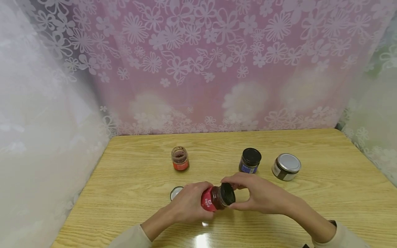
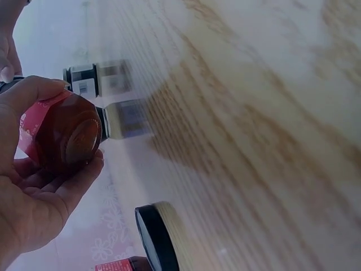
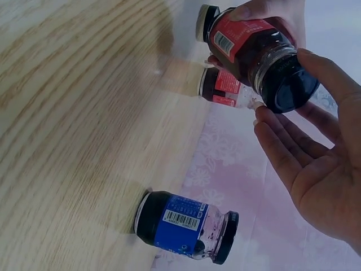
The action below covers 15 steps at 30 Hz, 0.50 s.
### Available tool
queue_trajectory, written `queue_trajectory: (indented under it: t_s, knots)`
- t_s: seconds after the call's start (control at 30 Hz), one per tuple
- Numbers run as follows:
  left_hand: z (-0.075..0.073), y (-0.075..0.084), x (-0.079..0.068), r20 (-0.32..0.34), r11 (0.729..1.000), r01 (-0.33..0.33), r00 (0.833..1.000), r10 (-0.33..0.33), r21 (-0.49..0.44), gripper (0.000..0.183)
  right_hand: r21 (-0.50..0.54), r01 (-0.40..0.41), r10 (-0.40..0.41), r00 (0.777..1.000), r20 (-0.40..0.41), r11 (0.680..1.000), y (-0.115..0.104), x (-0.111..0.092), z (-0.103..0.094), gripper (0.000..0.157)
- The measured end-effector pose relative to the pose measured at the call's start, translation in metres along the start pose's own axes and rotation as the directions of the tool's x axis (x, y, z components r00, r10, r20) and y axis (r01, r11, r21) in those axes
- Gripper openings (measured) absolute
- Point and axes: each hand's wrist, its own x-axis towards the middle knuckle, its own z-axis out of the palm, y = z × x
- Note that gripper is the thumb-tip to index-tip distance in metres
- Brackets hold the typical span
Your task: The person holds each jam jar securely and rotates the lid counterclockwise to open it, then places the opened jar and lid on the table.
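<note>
My left hand (image 1: pixel 190 203) grips a glass jar (image 1: pixel 208 199) with a red label around its body. The jar is tilted on its side above the table, its mouth end toward the right. My right hand (image 1: pixel 263 194) pinches the black lid (image 1: pixel 227 194) on that end between thumb and fingertips. In the right wrist view the lid (image 3: pixel 290 84) sits on the jar's neck, and the other fingers of the right hand (image 3: pixel 327 164) are spread out. The jar's round base (image 2: pixel 83 141) faces the left wrist camera, with dark red contents inside.
A loose lid (image 1: pixel 175 192) lies on the wooden table (image 1: pixel 130 186), partly behind the left hand. Behind it stands a lidless jar (image 1: pixel 180 158) with a red label. A blue-labelled jar (image 1: pixel 250 161) and a silver-lidded jar (image 1: pixel 286 166) stand at right. Floral curtains (image 1: pixel 201 69) surround the table.
</note>
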Motion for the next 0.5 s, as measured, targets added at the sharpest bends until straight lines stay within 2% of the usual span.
queue_trajectory:
  t_s: [0.27,0.5]
  knots:
    - [0.001,-0.004,0.000,-0.023,0.997,0.042,0.999,-0.044,-0.061,0.053,0.031,-0.029,0.032,0.994,-0.100,0.999,0.002,-0.006,-0.005,0.058]
    - [0.000,-0.007,0.005,-0.068,0.992,0.094,0.993,-0.099,-0.082,0.055,0.118,-0.042,0.059,0.987,-0.148,0.992,0.004,-0.013,-0.010,0.059]
